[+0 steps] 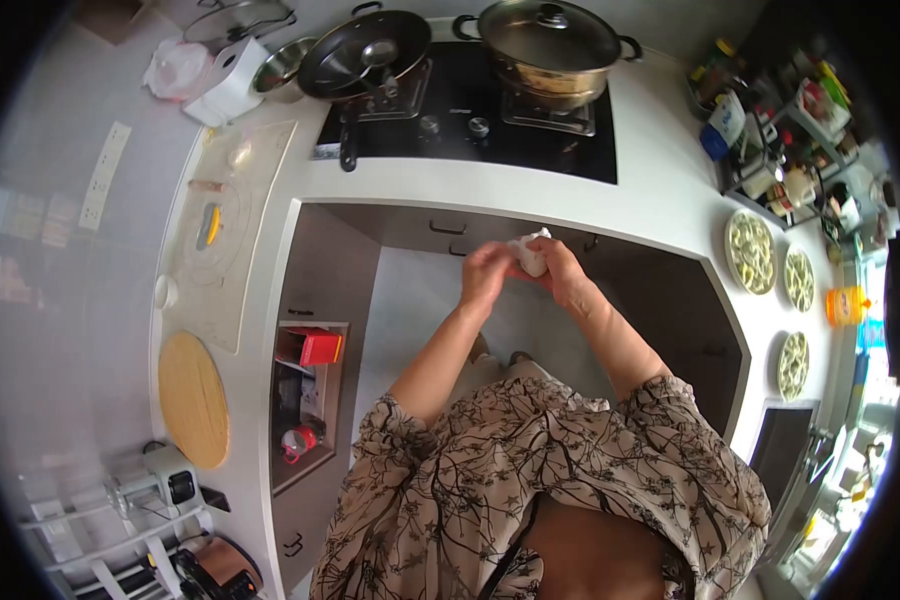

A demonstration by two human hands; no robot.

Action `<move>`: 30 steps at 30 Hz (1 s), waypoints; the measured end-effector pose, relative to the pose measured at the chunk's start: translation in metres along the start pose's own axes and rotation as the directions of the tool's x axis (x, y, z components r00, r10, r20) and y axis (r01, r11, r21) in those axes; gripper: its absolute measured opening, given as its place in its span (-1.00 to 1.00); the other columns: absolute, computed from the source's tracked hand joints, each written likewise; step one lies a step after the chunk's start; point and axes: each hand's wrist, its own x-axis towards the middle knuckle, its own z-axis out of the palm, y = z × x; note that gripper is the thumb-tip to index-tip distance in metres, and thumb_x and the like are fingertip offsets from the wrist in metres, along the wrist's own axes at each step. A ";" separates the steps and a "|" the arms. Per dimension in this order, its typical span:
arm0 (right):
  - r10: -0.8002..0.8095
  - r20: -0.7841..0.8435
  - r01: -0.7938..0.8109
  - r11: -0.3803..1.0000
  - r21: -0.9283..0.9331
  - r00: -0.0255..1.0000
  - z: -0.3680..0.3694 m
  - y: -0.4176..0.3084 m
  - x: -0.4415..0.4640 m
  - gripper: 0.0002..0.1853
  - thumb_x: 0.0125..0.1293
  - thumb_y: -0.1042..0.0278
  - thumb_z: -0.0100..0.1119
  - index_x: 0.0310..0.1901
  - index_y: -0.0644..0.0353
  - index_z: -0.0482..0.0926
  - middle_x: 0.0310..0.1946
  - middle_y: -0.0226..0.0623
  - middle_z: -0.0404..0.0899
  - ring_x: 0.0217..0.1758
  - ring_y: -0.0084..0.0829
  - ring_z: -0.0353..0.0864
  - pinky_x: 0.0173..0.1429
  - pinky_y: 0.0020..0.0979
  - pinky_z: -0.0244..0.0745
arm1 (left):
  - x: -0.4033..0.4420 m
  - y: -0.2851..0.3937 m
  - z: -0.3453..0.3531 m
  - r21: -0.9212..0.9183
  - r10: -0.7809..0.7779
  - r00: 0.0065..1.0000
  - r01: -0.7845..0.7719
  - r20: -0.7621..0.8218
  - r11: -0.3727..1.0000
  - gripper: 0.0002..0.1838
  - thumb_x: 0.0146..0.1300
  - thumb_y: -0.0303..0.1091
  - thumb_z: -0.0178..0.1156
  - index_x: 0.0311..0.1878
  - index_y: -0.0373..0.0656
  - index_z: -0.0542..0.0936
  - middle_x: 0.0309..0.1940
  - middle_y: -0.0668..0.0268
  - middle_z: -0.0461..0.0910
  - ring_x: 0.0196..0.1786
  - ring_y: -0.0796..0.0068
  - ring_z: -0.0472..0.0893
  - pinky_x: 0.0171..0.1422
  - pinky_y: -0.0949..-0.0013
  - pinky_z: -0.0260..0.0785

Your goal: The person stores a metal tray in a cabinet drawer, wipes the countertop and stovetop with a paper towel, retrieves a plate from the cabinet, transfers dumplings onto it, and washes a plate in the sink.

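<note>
Both of my hands are in front of my body, above the floor and close to the counter's front edge. My right hand point(560, 272) is closed around a small white bundle point(532, 258), whose top pokes out between thumb and fingers. The frame does not show whether it is cloth, paper or something else. My left hand point(485, 272) is at the bundle's left side, fingers bent and slightly blurred; its grip on the bundle is partly hidden.
Ahead, a wok point(365, 52) with a ladle and a lidded pot point(550, 50) sit on a black gas stove point(460, 135). Plates of dumplings point(750, 252) line the right counter. On the left are a translucent mat point(232, 290) and a round wooden board point(194, 400).
</note>
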 end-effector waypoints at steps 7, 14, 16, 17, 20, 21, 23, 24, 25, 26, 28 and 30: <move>0.047 -0.015 -0.046 0.996 0.081 0.999 -0.013 -0.020 -0.015 -0.65 0.32 0.18 -0.22 -0.13 0.31 0.44 -0.20 -0.10 0.57 -0.39 -0.32 0.65 -0.10 -0.41 0.55 | 0.007 0.013 0.001 -0.344 -0.060 0.998 0.061 0.014 0.937 -0.79 0.26 -0.21 0.11 -0.12 -0.05 0.44 -0.11 0.28 0.51 -0.04 0.35 0.51 0.02 0.16 0.42; 0.055 0.077 -0.065 0.989 0.132 0.996 -0.002 -0.025 -0.021 -0.74 0.25 0.34 -0.06 -0.16 0.38 0.44 -0.26 -0.08 0.58 -0.34 -0.33 0.65 -0.06 -0.43 0.55 | -0.003 0.028 -0.006 -0.451 0.020 0.989 -0.083 -0.144 0.889 -0.79 0.31 -0.21 0.03 -0.09 -0.08 0.38 -0.19 0.29 0.48 -0.10 0.29 0.51 0.01 0.15 0.47; 0.037 0.069 -0.045 0.991 0.124 0.997 0.008 -0.022 -0.019 -0.77 0.21 0.39 0.01 -0.17 0.36 0.45 -0.25 -0.09 0.58 -0.30 -0.32 0.65 -0.06 -0.44 0.54 | -0.012 0.034 -0.011 -0.305 0.019 0.961 -0.106 -0.275 0.946 -0.74 0.28 -0.21 0.09 -0.06 -0.11 0.38 -0.16 0.27 0.47 -0.05 0.33 0.49 0.03 0.21 0.44; 0.027 0.070 -0.034 0.994 0.101 0.997 0.013 -0.022 -0.018 -0.78 0.19 0.41 0.03 -0.17 0.35 0.46 -0.23 -0.10 0.58 -0.28 -0.32 0.65 -0.07 -0.45 0.54 | -0.017 0.037 -0.014 -0.229 0.024 0.940 -0.108 -0.340 0.967 -0.71 0.26 -0.21 0.12 -0.05 -0.13 0.38 -0.14 0.26 0.47 -0.03 0.34 0.49 0.04 0.24 0.43; 0.040 0.124 -0.056 0.990 0.129 0.991 0.030 -0.021 -0.014 -0.79 0.17 0.39 0.07 -0.18 0.28 0.49 -0.21 -0.18 0.57 -0.24 -0.35 0.62 -0.10 -0.45 0.51 | -0.035 0.041 -0.018 0.353 0.534 0.770 -0.420 -0.349 0.836 -0.73 0.22 -0.25 0.18 -0.10 -0.17 0.43 -0.19 0.30 0.48 -0.13 0.45 0.51 -0.07 0.37 0.43; 0.053 0.147 -0.075 0.985 0.152 0.988 0.038 -0.020 -0.016 -0.79 0.17 0.37 0.08 -0.18 0.25 0.50 -0.21 -0.22 0.57 -0.24 -0.36 0.61 -0.12 -0.45 0.51 | -0.043 0.046 -0.015 0.488 0.576 0.780 -0.414 -0.246 0.769 -0.74 0.20 -0.27 0.20 -0.12 -0.18 0.45 -0.21 0.32 0.48 -0.17 0.48 0.51 -0.10 0.40 0.42; 0.057 0.134 -0.067 0.995 0.070 0.989 0.057 -0.016 -0.022 -0.77 0.15 0.32 0.11 -0.17 0.22 0.51 -0.22 -0.26 0.56 -0.21 -0.38 0.57 -0.10 -0.47 0.44 | -0.056 0.054 -0.007 0.713 0.597 0.801 -0.398 -0.036 0.577 -0.77 0.17 -0.30 0.24 -0.18 -0.19 0.49 -0.24 0.35 0.49 -0.24 0.55 0.51 -0.17 0.46 0.40; 0.058 0.129 -0.062 0.998 0.025 0.990 0.066 -0.014 -0.024 -0.75 0.14 0.30 0.13 -0.17 0.20 0.51 -0.22 -0.29 0.56 -0.20 -0.39 0.55 -0.09 -0.48 0.41 | -0.052 0.049 -0.013 0.735 0.605 0.790 -0.350 -0.102 0.581 -0.83 0.18 -0.32 0.24 -0.23 -0.16 0.54 -0.27 0.37 0.51 -0.29 0.54 0.53 -0.16 0.47 0.40; 0.107 0.153 -0.114 0.993 0.036 0.982 0.076 -0.012 -0.017 -0.74 0.12 0.27 0.14 -0.16 0.19 0.51 -0.21 -0.29 0.55 -0.18 -0.39 0.53 -0.04 -0.44 0.35 | -0.047 0.047 -0.027 0.528 0.514 0.838 -0.356 -0.185 0.771 -0.85 0.17 -0.35 0.24 -0.23 -0.16 0.53 -0.28 0.38 0.51 -0.28 0.53 0.53 -0.17 0.46 0.41; 0.154 0.174 -0.164 0.985 0.046 0.973 0.084 -0.014 -0.017 -0.72 0.10 0.25 0.15 -0.16 0.17 0.51 -0.21 -0.29 0.55 -0.15 -0.39 0.50 0.02 -0.40 0.30 | -0.050 0.051 -0.034 0.275 0.407 0.884 -0.342 -0.231 0.899 -0.85 0.17 -0.37 0.24 -0.23 -0.16 0.52 -0.29 0.39 0.50 -0.27 0.52 0.53 -0.17 0.46 0.42; 0.253 0.154 -0.259 0.966 0.021 0.955 0.100 -0.016 -0.020 -0.70 0.08 0.23 0.17 -0.15 0.13 0.51 -0.20 -0.30 0.54 -0.11 -0.40 0.45 0.11 -0.31 0.16 | -0.062 0.058 -0.050 -0.114 0.219 0.940 -0.255 -0.261 0.960 -0.85 0.21 -0.34 0.21 -0.19 -0.10 0.48 -0.23 0.40 0.50 -0.15 0.47 0.53 -0.01 0.34 0.42; 0.348 0.080 -0.346 0.937 -0.041 0.934 0.124 -0.021 -0.024 -0.69 0.06 0.21 0.17 -0.14 0.10 0.52 -0.17 -0.31 0.53 -0.06 -0.40 0.42 0.17 -0.22 0.01 | -0.077 0.061 -0.064 -0.328 0.189 0.932 -0.291 -0.309 0.899 -0.83 0.24 -0.30 0.17 -0.15 -0.08 0.44 -0.19 0.40 0.48 -0.08 0.48 0.50 0.05 0.26 0.39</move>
